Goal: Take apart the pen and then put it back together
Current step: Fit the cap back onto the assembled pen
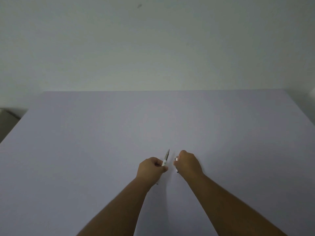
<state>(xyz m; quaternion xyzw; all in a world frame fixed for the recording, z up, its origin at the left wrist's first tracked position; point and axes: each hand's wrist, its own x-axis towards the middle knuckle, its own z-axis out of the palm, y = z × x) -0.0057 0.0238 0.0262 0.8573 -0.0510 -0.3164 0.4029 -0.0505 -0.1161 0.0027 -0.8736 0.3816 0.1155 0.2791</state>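
My left hand [151, 167] is closed around a white pen body [165, 158]; its grey pointed tip sticks up and away from me, and a small dark end shows below the wrist. My right hand [188, 163] is closed on a small white pen cap [176, 159], with a dark bit showing under the fist. The two hands are side by side above the near middle of the table, a small gap between them. Most of both pen parts is hidden inside the fists.
A pale lilac table [102, 150] spreads wide around the hands. Behind it stands a plain light wall [153, 48]. The table's left edge runs diagonally at the left, with a dim object beyond it.
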